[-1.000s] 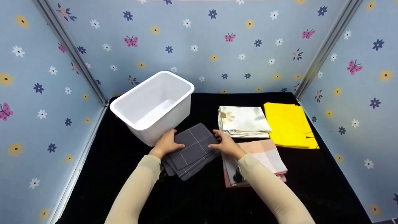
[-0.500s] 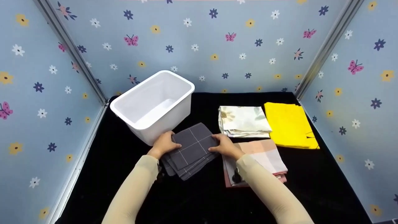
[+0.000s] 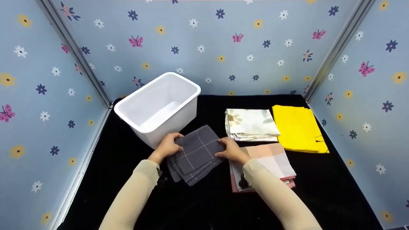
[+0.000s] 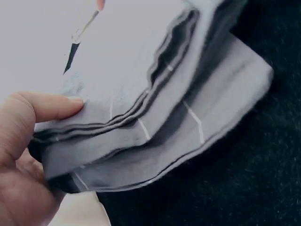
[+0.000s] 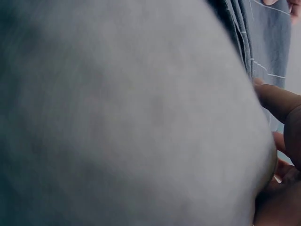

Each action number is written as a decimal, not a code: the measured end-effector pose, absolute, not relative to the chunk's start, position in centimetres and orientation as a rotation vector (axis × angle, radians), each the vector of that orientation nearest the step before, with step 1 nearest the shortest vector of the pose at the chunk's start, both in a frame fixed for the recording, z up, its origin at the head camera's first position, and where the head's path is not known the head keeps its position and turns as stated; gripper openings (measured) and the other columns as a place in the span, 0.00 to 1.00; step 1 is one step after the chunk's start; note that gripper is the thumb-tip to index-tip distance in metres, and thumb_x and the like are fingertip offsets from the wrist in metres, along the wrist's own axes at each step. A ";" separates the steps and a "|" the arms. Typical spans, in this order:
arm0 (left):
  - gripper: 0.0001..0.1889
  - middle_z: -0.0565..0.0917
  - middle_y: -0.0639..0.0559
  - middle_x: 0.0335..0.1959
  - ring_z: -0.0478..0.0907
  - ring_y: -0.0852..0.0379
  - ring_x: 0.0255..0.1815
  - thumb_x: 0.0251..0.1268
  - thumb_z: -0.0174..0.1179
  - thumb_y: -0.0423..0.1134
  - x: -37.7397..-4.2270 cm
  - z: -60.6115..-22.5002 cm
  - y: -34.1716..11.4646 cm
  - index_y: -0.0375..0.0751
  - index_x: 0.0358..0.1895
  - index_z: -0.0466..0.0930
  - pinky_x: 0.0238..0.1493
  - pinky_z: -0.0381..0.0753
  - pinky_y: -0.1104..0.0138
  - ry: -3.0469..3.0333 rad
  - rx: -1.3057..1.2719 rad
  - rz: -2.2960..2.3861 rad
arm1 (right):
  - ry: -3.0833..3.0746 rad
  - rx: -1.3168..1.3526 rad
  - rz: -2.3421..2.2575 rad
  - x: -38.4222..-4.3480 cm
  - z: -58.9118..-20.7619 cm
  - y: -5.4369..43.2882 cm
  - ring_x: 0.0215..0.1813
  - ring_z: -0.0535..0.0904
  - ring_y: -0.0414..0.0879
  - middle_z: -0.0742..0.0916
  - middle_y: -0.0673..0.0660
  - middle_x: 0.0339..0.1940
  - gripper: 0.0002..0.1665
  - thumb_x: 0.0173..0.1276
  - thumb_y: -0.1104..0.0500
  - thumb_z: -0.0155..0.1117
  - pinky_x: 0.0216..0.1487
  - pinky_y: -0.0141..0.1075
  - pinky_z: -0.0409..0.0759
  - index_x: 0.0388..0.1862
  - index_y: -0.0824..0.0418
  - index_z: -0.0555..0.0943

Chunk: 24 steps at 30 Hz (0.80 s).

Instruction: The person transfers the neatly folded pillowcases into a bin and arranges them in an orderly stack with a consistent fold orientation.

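Note:
A folded dark grey cloth (image 3: 199, 148) with thin white grid lines lies between my two hands in the head view. At its left edge my left hand (image 3: 166, 147) holds the cloth. The left wrist view shows the thumb (image 4: 56, 107) on the upper layers and the other fingers below, with several loose layers fanned toward the camera. My right hand (image 3: 233, 150) grips the opposite edge, thumb on top. In the right wrist view a pale blurred surface hides most of the scene; part of the right hand (image 5: 282, 103) and the grey cloth (image 5: 268, 42) show at the right.
A white bin (image 3: 174, 118) stands at the back left, close to my left hand. On the right lie a floral folded cloth (image 3: 252, 123), a yellow folded cloth (image 3: 295, 127) and a pink-and-white checked cloth (image 3: 271, 159), partly under my right forearm. Flower-patterned walls (image 3: 204, 38) enclose the black surface.
My right hand has drawn in onto the grey cloth's right edge, and my left hand has shifted slightly left along the other side. The cloth's top has bowed a little; the bin stays put.

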<state>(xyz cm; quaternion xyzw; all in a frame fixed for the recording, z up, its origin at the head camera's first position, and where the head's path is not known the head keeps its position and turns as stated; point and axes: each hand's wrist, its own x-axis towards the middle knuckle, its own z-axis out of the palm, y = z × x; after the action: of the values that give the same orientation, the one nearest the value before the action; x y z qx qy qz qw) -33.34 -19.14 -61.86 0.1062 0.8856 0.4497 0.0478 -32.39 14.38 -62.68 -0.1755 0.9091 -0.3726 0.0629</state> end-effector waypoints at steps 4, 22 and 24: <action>0.29 0.94 0.40 0.56 0.87 0.42 0.56 0.49 0.72 0.25 -34.4 -62.7 -19.1 0.36 0.61 0.90 0.68 0.85 0.49 2.666 0.385 1.419 | 2.747 -0.533 -1.134 -32.4 -62.7 14.4 0.76 0.79 0.70 0.84 0.76 0.71 0.43 0.61 0.62 0.88 0.85 0.61 0.74 0.72 0.77 0.81; 0.27 0.94 0.50 0.55 0.87 0.53 0.55 0.52 0.72 0.27 -34.8 -62.3 -18.5 0.50 0.58 0.93 0.61 0.85 0.62 2.657 0.733 1.438 | 2.616 -0.463 -1.337 -35.4 -66.3 15.7 0.70 0.84 0.65 0.86 0.71 0.71 0.51 0.64 0.57 0.86 0.76 0.59 0.83 0.82 0.69 0.73; 0.26 0.94 0.45 0.55 0.86 0.53 0.53 0.52 0.71 0.26 -33.4 -60.0 -18.0 0.45 0.57 0.93 0.59 0.85 0.64 2.618 0.758 1.455 | 2.591 -0.436 -1.391 -35.3 -65.2 15.6 0.68 0.84 0.63 0.86 0.70 0.70 0.53 0.64 0.57 0.85 0.75 0.55 0.84 0.84 0.68 0.71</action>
<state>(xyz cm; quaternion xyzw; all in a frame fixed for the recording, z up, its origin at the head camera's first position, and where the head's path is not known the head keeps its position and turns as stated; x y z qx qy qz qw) -33.38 -18.00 -59.96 0.2453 0.8471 0.4708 0.0258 -35.31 15.64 -65.17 -0.1462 0.8684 -0.4662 0.0843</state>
